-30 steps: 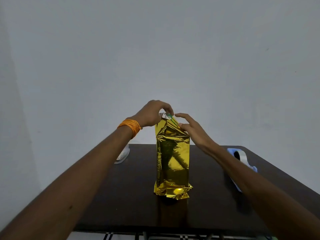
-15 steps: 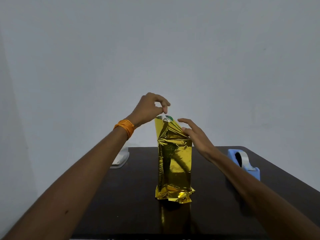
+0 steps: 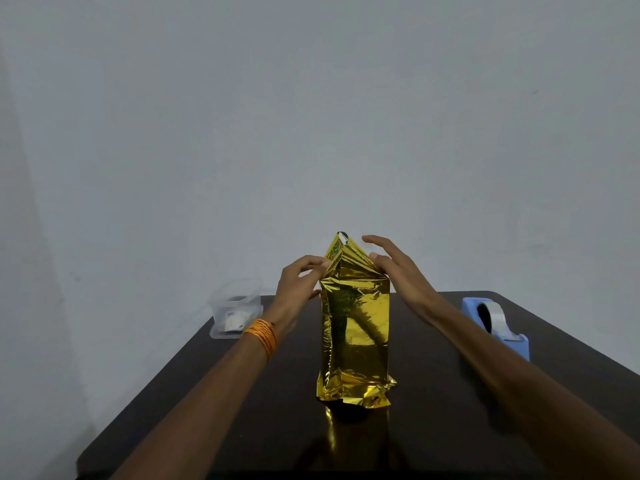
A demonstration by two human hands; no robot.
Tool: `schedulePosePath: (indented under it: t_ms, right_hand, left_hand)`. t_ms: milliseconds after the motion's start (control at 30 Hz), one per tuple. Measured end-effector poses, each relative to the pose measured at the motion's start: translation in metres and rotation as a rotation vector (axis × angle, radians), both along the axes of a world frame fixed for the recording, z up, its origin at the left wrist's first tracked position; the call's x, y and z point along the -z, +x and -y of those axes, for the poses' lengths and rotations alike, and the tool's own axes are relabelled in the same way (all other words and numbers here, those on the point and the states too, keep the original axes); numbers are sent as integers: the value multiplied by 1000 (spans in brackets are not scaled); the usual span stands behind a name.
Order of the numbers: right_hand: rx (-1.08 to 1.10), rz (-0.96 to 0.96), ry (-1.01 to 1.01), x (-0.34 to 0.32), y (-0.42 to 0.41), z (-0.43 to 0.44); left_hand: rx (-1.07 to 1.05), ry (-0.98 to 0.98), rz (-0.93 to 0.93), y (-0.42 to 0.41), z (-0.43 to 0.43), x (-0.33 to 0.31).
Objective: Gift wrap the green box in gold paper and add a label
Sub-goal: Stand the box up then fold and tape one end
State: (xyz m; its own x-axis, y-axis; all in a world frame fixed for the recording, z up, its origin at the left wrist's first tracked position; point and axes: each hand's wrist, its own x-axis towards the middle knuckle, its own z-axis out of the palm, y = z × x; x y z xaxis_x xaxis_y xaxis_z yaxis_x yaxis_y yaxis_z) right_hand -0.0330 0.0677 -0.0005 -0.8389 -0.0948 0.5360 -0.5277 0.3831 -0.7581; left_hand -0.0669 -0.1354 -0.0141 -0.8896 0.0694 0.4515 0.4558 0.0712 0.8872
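A tall parcel in gold paper (image 3: 355, 327) stands upright at the middle of a dark counter (image 3: 166, 403). The box is hidden inside it. The paper rises to a loose, crumpled peak on top and flares out in creases at the base. The left hand (image 3: 299, 284), with an orange band (image 3: 263, 336) at the wrist, pinches the paper at the upper left corner with curled fingers and thumb. The right hand (image 3: 398, 271) is spread flat, its fingers straight, touching the peak's right slope. A clear tub (image 3: 235, 308) sits at the far left, and a blue tape dispenser (image 3: 498, 325) at the right edge.
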Motion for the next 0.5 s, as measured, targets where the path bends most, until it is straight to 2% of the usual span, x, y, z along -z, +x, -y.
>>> schedulePosePath:
  t_ms: [267,500]
  right_hand:
    - [4,-4,13,-2,-1,-1]
    - [-27,24,43,-12,4,-3]
  left_hand:
    - [84,-250,84,-10,0,-20]
    - [125,-340,138,-6,0,-27]
